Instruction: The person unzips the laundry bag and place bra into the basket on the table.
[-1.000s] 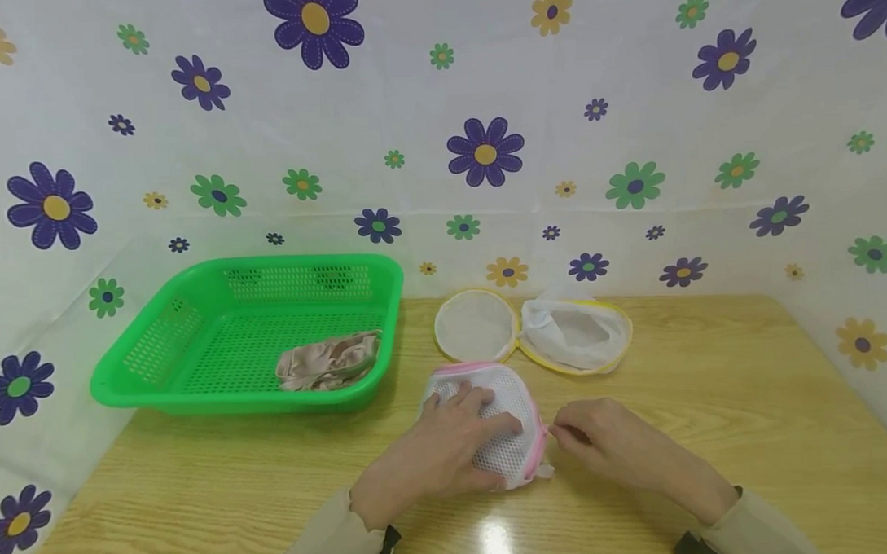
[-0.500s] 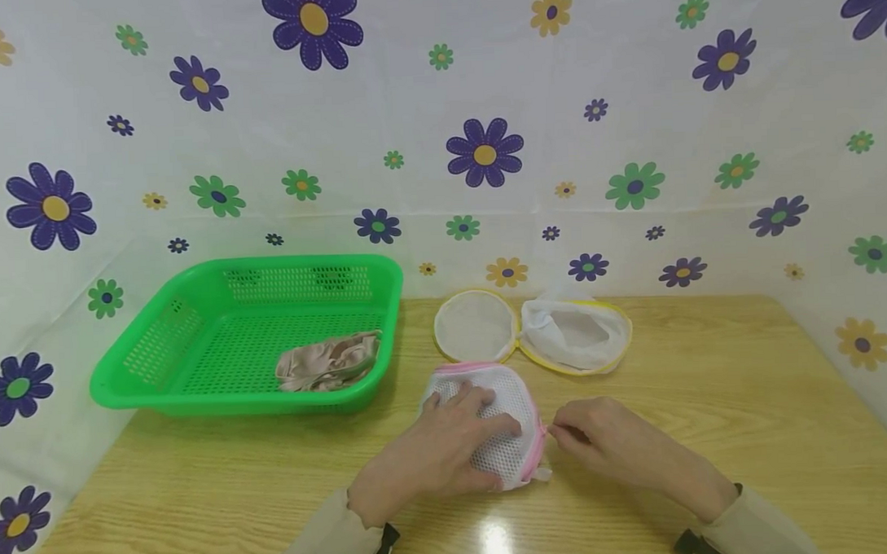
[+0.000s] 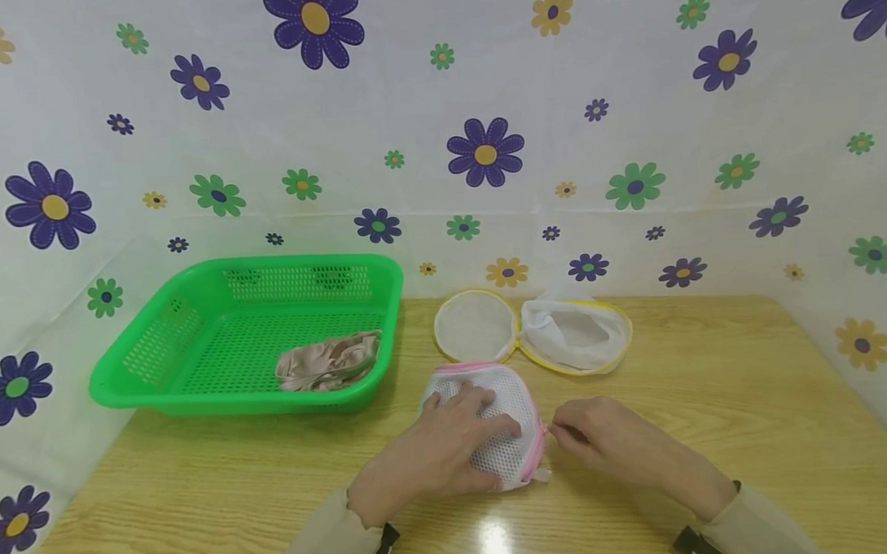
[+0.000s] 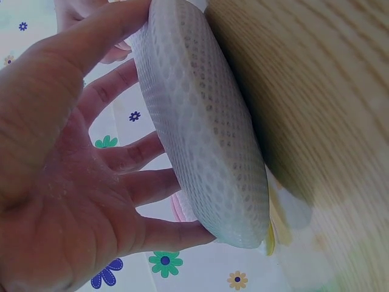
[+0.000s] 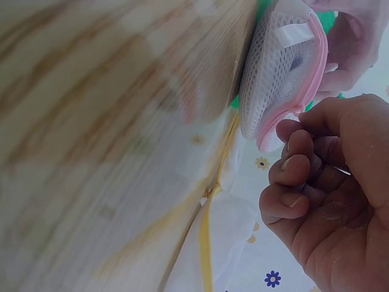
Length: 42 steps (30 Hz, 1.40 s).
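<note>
A round white mesh laundry bag (image 3: 502,385) with a pink zipper lies on the table, seen in all three views. My left hand (image 3: 449,440) rests on top of it, fingers and thumb spread, the fingertips touching the mesh (image 4: 200,128). At the bag's right edge my right hand (image 3: 603,443) pinches the pink zipper pull (image 5: 299,112) between thumb and index finger; most of the pull is hidden by the fingertips. The right wrist view shows the other fingers curled, and a stretch of the pink zipper (image 5: 315,73) parted from the mesh.
Behind the bag lies a second laundry bag (image 3: 478,326), yellow-edged and spread apart in two halves. At the left stands a green plastic basket (image 3: 110,393) holding a crumpled beige satin garment (image 3: 329,362). A flowered sheet (image 3: 408,91) hangs behind the wooden table (image 3: 712,398).
</note>
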### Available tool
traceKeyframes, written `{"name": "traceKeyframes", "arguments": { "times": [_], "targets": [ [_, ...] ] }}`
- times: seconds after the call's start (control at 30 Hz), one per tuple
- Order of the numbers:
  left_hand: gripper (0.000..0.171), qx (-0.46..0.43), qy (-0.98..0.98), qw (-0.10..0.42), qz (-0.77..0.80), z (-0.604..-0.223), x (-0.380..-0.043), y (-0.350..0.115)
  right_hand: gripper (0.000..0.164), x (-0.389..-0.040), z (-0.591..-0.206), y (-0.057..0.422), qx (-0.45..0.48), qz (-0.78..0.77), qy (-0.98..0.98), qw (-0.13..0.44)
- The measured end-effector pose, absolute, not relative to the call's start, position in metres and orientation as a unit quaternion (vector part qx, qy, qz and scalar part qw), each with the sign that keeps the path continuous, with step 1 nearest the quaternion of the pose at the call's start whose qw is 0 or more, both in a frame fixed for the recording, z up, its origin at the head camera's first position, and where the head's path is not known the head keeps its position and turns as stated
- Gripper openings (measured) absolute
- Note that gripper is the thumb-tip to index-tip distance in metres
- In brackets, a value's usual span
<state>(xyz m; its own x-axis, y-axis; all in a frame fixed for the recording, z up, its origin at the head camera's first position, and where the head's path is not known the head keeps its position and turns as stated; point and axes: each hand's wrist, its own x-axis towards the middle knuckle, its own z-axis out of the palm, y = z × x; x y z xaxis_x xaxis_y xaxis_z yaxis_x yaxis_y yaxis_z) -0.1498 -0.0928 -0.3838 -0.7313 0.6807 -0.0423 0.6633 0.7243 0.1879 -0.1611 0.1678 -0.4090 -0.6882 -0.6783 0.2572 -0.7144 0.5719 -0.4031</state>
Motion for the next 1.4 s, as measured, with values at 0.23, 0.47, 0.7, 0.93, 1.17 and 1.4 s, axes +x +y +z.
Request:
{"name": "traceKeyframes", "arguments": {
  "times": [0.23, 0.47, 0.7, 0.93, 1.17, 1.4],
  "targets": [
    [0.055, 0.362, 0.926, 0.062, 0.085, -0.384, -0.150, -0.093, 0.023, -0.163, -0.410, 0.168, 0.381, 0.236, -0.893, 0.026],
    [0.054, 0.363, 0.926, 0.062, 0.079, -0.385, -0.150, -0.093, 0.021, -0.168, -0.411, 0.169, 0.382, 0.225, -0.895, 0.047],
    [0.055, 0.362, 0.928, 0.057, 0.069, -0.385, -0.149, -0.093, 0.025, -0.171, -0.411, 0.169, 0.384, 0.222, -0.895, 0.053],
    [0.054, 0.375, 0.922, 0.054, 0.080, -0.386, -0.151, -0.096, 0.029, -0.172, -0.413, 0.169, 0.381, 0.228, -0.894, 0.055],
    [0.048, 0.374, 0.919, 0.081, 0.097, -0.381, -0.153, -0.099, 0.023, -0.168, -0.409, 0.170, 0.392, 0.259, -0.882, 0.038],
    [0.024, 0.347, 0.923, 0.103, 0.133, -0.373, -0.152, -0.096, 0.026, -0.163, -0.406, 0.170, 0.407, 0.277, -0.870, 0.037]
  ]
}}
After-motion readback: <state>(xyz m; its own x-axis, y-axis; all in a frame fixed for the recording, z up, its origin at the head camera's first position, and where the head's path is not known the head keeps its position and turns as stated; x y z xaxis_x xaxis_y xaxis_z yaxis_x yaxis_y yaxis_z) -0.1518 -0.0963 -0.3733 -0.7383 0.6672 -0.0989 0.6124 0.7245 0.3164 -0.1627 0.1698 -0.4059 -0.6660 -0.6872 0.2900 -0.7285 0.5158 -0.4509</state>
